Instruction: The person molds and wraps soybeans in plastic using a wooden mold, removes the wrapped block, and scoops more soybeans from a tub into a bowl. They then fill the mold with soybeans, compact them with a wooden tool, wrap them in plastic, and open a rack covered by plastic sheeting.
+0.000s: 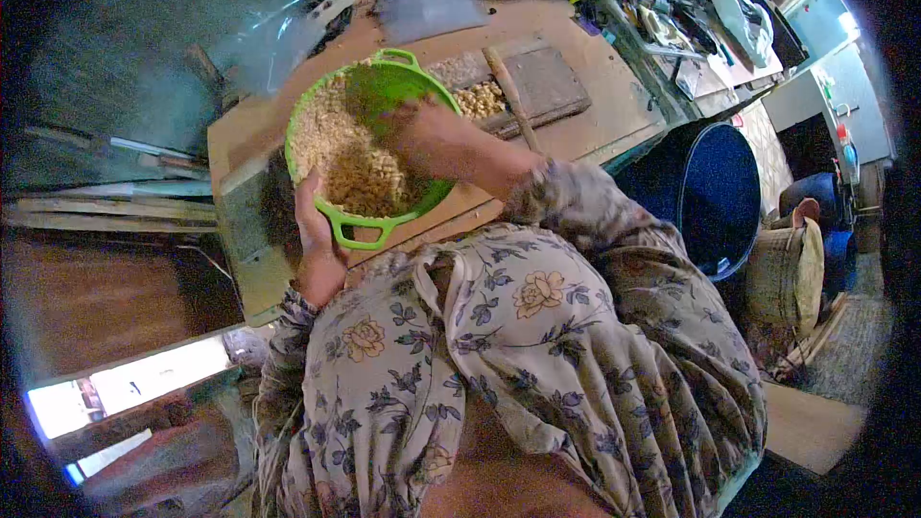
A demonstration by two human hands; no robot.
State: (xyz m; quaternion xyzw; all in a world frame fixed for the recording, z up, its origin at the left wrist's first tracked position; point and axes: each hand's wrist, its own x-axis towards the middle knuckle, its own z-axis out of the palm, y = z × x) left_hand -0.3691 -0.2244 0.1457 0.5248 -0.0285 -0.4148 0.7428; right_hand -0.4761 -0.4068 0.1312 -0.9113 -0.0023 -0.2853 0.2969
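A green two-handled bowl (pixel 377 234), holding many small pale pieces (pixel 331 139), stands tilted on a wooden board (pixel 585 48). My left hand (pixel 318 240) grips the bowl's rim at the lower left, beside its near handle. Inside the bowl, on the right, is my right hand (pixel 422 139), blurred by motion; its fingers are among the pieces and cannot be made out. Just right of the bowl, more pieces (pixel 480 101) lie in a wooden tray (pixel 549 82), with a stick (pixel 511 91) across it.
A clear plastic bag (pixel 430 10) lies behind the bowl. To the right stand a large dark blue tub (pixel 721 200) and a woven basket (pixel 782 273). Tools and clutter (pixel 681 29) cover a surface at the upper right. Planks (pixel 115 216) are at the left.
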